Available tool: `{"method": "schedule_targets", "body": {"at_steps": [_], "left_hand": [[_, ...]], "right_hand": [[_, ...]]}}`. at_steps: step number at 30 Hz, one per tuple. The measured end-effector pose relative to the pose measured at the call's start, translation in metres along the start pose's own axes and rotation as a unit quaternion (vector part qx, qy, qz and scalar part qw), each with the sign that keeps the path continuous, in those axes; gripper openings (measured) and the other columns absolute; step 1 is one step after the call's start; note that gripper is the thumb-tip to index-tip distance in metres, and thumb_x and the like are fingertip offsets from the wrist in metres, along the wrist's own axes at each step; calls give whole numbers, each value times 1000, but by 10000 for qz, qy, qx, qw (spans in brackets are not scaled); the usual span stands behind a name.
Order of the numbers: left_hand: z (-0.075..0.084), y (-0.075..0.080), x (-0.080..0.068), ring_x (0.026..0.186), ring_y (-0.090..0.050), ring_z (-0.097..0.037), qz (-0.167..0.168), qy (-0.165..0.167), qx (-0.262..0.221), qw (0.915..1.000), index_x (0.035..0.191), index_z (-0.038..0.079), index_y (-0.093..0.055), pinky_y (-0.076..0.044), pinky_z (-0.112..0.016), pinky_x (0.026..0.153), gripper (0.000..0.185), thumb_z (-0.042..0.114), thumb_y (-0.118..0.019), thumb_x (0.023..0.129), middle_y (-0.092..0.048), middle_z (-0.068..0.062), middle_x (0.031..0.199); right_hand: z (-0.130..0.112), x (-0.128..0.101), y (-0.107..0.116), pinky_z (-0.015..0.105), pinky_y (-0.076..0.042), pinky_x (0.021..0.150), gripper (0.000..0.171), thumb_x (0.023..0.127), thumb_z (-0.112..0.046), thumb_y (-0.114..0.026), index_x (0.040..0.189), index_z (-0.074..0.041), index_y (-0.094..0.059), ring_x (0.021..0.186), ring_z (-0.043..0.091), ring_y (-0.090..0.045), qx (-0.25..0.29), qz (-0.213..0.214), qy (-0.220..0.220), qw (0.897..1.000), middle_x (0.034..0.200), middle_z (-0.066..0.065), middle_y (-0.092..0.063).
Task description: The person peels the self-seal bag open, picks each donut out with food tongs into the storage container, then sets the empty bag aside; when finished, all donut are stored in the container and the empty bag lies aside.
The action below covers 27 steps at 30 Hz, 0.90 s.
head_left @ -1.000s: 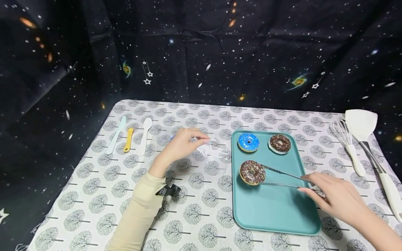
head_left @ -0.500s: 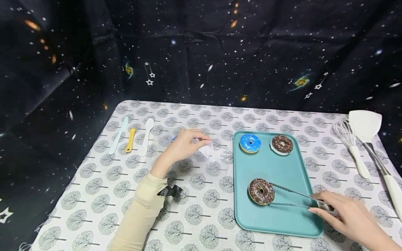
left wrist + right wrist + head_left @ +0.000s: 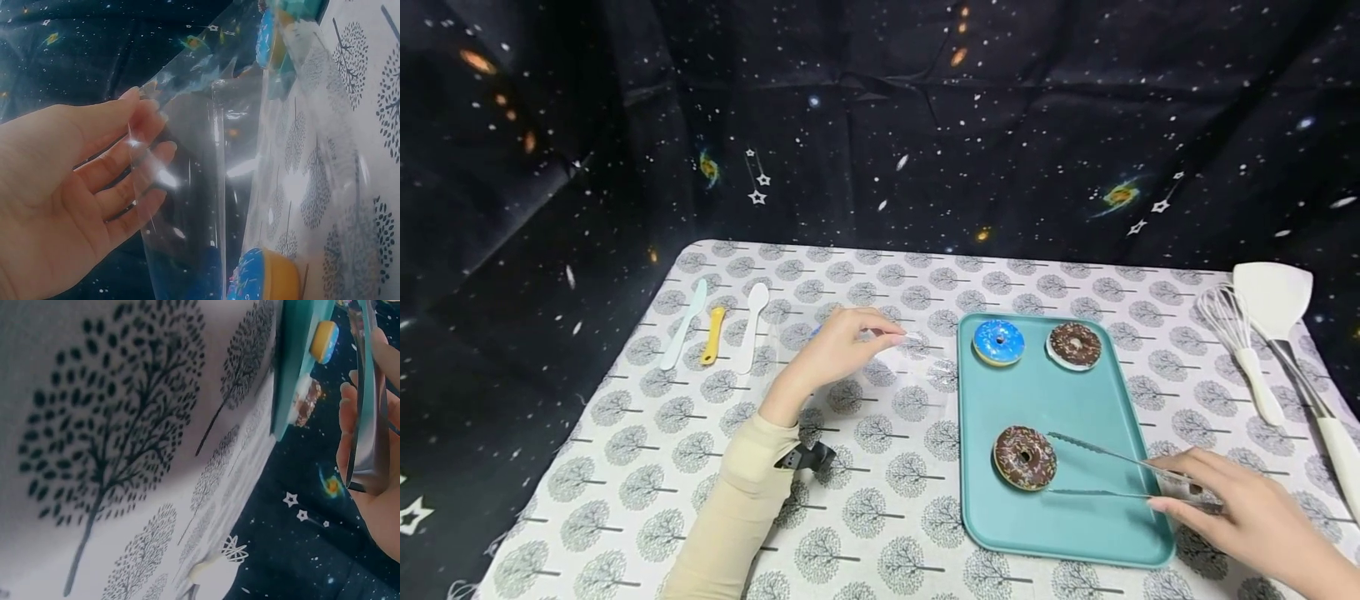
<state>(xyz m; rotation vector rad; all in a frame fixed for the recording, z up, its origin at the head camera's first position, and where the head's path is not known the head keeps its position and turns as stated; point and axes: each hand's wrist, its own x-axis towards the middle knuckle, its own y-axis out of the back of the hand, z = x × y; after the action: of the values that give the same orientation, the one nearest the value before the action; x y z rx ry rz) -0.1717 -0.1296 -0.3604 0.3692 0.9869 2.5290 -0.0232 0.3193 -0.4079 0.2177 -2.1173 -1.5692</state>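
Observation:
My left hand [image 3: 838, 354] pinches the edge of a clear plastic bag [image 3: 187, 212], holding its mouth up. Inside the bag, low in the left wrist view, sits a blue-iced donut [image 3: 247, 278]; my hand mostly hides it in the head view. My right hand [image 3: 1251, 517] grips metal tongs [image 3: 1105, 452], whose spread tips stand at the right side of a chocolate donut with sprinkles [image 3: 1009, 458]. That donut lies on the near half of a teal tray [image 3: 1060, 529]. Another blue donut [image 3: 992, 350] and a white-based chocolate donut [image 3: 1063, 350] lie along the tray's far end.
On the left lie a pale blue knife [image 3: 683, 327], a yellow handle-like utensil [image 3: 712, 335] and a white spoon [image 3: 751, 329]. At the right edge are a whisk [image 3: 1251, 371] and a white-bladed spatula [image 3: 1273, 300]. A dark star-print cloth [image 3: 880, 125] hangs behind the table.
The tongs carried the sprinkled chocolate donut nearer along the tray and set it down. Their arms then spread and drew slightly right, off it. The left hand stays at the bag.

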Motion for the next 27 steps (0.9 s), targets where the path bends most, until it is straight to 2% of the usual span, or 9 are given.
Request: {"method": "schedule_targets", "body": {"at_steps": [1,7,10,13,23,27], "left_hand": [[0,0,0,99,-60,-11,0,27,-9,10000,106,16,-70,-44,-39,96,22,29,-61,91,-68,4,106],[0,0,-2,103,-60,-13,-25,108,-36,9999,107,16,-70,-43,-37,99,22,28,-60,91,-67,3,110],[0,0,-1,104,-60,-14,-37,85,-49,9999,107,14,-70,-43,-38,99,22,27,-60,92,-67,2,110],[0,1,-1,103,-61,-16,-37,51,-82,9999,107,12,-70,-44,-41,98,23,26,-60,92,-68,0,109],[2,5,-2,105,-61,-17,-5,14,-240,9997,107,13,-70,-44,-41,99,22,24,-60,92,-67,-1,111],[1,7,-3,103,-61,-14,39,-56,-225,9997,108,13,-70,-44,-39,98,23,26,-61,91,-68,1,109]], "right_hand": [[1,0,1,22,-45,51,41,63,-34,-84,99,-30,-66,69,-1,-55,-22,-8,-10,10000,87,-19,-59],[3,2,1,14,-42,53,42,63,-30,-85,101,-30,-67,68,-3,-53,109,69,1,9999,87,-21,-58],[2,11,0,18,-42,50,40,66,-29,-84,103,-29,-68,67,-3,-51,160,63,-109,9998,87,-19,-57],[-1,26,0,24,-46,50,39,69,-30,-82,105,-27,-67,70,0,-55,153,26,-70,9999,89,-16,-60],[-7,82,-7,21,-41,47,40,70,-32,-80,107,-21,-67,66,6,-54,-63,188,497,9986,86,-9,-61],[-16,106,-12,26,-44,49,41,72,-31,-79,108,-16,-66,67,9,-56,-133,215,716,9971,88,-5,-63]]}}
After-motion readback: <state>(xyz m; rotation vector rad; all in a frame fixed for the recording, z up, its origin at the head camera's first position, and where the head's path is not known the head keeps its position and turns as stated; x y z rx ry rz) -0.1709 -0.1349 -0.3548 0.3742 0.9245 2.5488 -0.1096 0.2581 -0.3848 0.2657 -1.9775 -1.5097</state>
